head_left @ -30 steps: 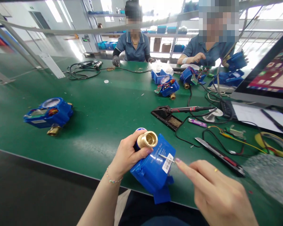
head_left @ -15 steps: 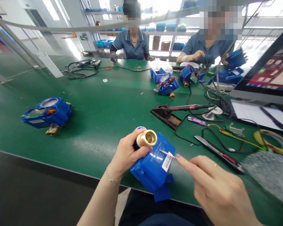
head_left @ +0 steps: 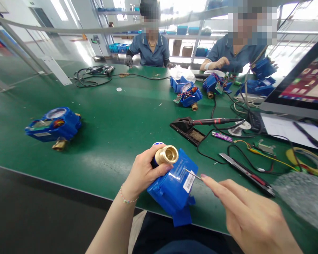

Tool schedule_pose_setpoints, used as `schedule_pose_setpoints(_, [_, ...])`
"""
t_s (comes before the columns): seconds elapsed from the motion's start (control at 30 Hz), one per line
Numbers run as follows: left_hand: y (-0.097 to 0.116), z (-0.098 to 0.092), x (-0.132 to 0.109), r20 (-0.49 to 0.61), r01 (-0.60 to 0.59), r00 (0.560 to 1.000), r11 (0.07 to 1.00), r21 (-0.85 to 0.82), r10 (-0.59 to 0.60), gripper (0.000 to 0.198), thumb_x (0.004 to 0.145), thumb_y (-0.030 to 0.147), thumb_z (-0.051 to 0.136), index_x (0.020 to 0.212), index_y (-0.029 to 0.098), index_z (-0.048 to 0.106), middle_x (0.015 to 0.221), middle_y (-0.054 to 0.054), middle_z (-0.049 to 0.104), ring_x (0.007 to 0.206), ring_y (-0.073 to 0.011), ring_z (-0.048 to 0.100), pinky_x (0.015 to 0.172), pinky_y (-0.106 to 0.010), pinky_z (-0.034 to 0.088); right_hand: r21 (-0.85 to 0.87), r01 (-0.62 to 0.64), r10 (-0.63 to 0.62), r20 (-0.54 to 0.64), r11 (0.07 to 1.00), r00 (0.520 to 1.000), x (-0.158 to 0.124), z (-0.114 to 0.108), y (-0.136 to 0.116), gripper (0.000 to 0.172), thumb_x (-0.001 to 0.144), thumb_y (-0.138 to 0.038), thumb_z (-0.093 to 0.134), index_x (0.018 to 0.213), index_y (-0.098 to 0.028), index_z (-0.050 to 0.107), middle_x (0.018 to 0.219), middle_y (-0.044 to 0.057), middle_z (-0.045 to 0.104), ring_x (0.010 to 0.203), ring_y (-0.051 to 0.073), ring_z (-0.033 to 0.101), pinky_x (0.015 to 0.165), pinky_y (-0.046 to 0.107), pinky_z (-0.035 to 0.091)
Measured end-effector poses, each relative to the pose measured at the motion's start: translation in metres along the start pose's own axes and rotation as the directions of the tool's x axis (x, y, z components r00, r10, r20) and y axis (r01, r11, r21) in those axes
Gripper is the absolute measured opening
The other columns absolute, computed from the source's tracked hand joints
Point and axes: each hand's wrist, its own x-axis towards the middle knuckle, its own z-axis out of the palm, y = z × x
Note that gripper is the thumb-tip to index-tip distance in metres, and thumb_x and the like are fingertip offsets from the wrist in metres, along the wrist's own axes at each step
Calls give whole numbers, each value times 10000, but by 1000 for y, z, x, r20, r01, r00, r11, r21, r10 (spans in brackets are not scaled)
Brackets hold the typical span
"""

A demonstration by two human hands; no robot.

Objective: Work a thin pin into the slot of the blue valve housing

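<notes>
My left hand (head_left: pixel 144 169) is wrapped round the brass pipe end of a blue water meter (head_left: pixel 169 195), holding it tilted at the table's near edge. The brass opening faces up toward me, and a white barcode label (head_left: pixel 188 181) sits on the blue casing. In my right hand (head_left: pixel 243 208) is a thin metal tool (head_left: pixel 193 174), pinched behind an outstretched index finger. Its pointed tip is at the printed lettering beside the label; whether it touches the casing I cannot tell. The tool's handle is hidden in my fingers.
A soldering iron (head_left: pixel 214 121) rests on its black stand (head_left: pixel 187 130). To the right lie a utility knife (head_left: pixel 246 174), yellow tape (head_left: pixel 307 158) and bubble wrap (head_left: pixel 302 201). Another water meter (head_left: pixel 55 127) stands at left. Two people sit across the green table (head_left: pixel 116 116).
My right hand has moved slightly to the right, and the tool's tip has shifted a little right along the casing. The left hand keeps its hold on the water meter.
</notes>
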Motion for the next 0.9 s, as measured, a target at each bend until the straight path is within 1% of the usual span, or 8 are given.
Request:
schedule_pose_setpoints(0.1, [1,-1,0,7,-1,1000,1000,7,1,409,769,478,623,1067,206,561,956,-35,647,838,-204,591,788,-326,446,-51,70,-68,39,996,997,0,2,-6,461,811,-5,351,1215,-134,532,743,22,593,553,101,537,516,240,445])
schedule_pose_setpoints(0.23, [2,-1,0,7,-22,1000,1000,3,22,401,776,475,622,1068,208,557,945,-29,647,826,-196,591,777,-313,445,-90,114,-106,94,989,990,3,4,-8,487,811,-10,309,1236,-131,514,690,11,563,520,101,534,489,233,447])
schedule_pose_setpoints(0.33, [2,-1,1,5,-32,999,999,-2,32,391,779,472,626,1064,214,557,945,-21,646,823,-189,589,776,-304,439,-115,91,-80,96,989,992,5,3,-6,499,789,6,316,1225,-122,521,666,6,544,482,101,515,455,233,435])
schedule_pose_setpoints(0.47, [1,-1,0,10,-24,1000,1000,1,24,387,780,459,627,1070,214,554,955,-18,641,830,-190,583,768,-296,430,-86,119,-109,116,989,987,4,2,-6,495,797,-13,328,1242,-140,502,689,10,560,519,116,541,479,244,463])
schedule_pose_setpoints(0.57, [1,-1,-1,8,-23,1000,1000,-1,23,385,779,450,628,1074,213,555,955,-17,641,830,-190,583,778,-298,428,-76,78,-70,103,994,992,5,2,-7,503,777,6,332,1222,-138,516,684,4,561,511,113,540,479,243,470])
schedule_pose_setpoints(0.7, [2,-1,-1,6,-5,1000,1000,-2,5,402,770,462,626,1071,205,556,954,-30,645,839,-200,586,780,-309,431,-43,114,-111,78,993,991,7,3,-6,468,791,-10,326,1179,-144,551,659,3,558,512,117,546,467,242,466])
schedule_pose_setpoints(0.83, [3,-1,-1,-4,0,1000,1000,-2,0,412,761,466,628,1070,203,555,948,-30,650,828,-200,589,777,-313,435,-67,67,-60,98,995,993,8,1,-3,461,785,3,334,1159,-137,565,626,-11,535,475,109,523,446,242,446])
schedule_pose_setpoints(0.9, [3,0,-1,-4,0,1000,1000,2,0,411,761,467,626,1067,202,557,946,-32,651,825,-200,590,774,-315,438,-56,100,-94,106,993,990,9,-1,-3,473,779,7,327,1163,-138,561,637,-9,539,495,110,534,450,243,441])
